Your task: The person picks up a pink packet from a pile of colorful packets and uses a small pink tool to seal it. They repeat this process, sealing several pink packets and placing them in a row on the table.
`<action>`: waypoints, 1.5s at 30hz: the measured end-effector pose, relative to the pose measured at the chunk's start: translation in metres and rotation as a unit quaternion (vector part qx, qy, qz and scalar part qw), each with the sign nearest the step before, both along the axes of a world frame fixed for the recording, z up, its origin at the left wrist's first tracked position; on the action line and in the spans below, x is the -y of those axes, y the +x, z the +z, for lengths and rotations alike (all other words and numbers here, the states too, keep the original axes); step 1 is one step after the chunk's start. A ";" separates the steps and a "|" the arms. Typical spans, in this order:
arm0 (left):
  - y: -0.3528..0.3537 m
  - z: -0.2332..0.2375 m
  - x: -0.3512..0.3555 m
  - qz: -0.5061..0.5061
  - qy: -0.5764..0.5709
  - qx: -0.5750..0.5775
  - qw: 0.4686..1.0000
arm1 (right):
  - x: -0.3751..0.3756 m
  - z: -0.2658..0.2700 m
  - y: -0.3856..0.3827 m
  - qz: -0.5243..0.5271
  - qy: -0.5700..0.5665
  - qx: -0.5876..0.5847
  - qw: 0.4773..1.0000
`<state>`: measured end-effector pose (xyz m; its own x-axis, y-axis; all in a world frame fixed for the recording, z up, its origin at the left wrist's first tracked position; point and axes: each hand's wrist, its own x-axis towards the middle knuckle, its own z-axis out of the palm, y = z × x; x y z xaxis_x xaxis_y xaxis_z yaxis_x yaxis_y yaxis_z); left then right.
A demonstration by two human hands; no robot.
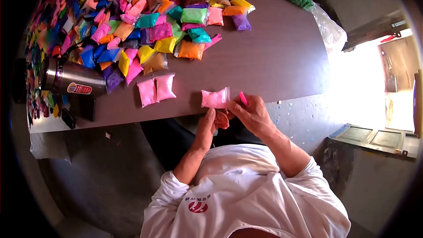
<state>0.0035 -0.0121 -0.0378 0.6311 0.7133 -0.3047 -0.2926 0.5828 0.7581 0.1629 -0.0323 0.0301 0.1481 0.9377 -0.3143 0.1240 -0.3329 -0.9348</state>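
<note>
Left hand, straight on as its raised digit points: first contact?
Likely the pink packet at the right hand; depth is unclear, so the table edge might stop the left hand sooner.

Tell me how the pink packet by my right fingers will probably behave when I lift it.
The pink packet will probably feel soft and give under your fingers, since it looks plump and its surface is creased. Its shiny clear film may be slightly slippery. With that flattish, squared shape, it seems unlikely to roll.
</note>
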 end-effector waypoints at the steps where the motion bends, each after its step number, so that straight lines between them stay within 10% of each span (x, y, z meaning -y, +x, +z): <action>1: 0.000 0.001 0.000 0.004 -0.005 -0.007 1.000 | 0.001 0.003 0.002 0.001 -0.002 -0.001 1.000; 7: 0.001 -0.003 -0.004 0.012 0.026 -0.075 0.997 | -0.012 0.025 0.006 -0.023 0.146 0.346 0.926; 32: 0.011 0.012 -0.005 0.070 0.110 -0.108 0.986 | -0.027 0.011 0.032 0.159 0.111 0.132 0.972; 45: 0.013 0.007 -0.003 0.064 0.103 -0.120 0.985 | -0.027 0.009 0.011 0.148 0.258 0.347 0.889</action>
<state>0.0164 -0.0095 -0.0307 0.4598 0.8448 -0.2736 -0.1523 0.3786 0.9130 0.1742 -0.0055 0.0396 -0.1393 0.9607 0.2401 0.7420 0.2618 -0.6171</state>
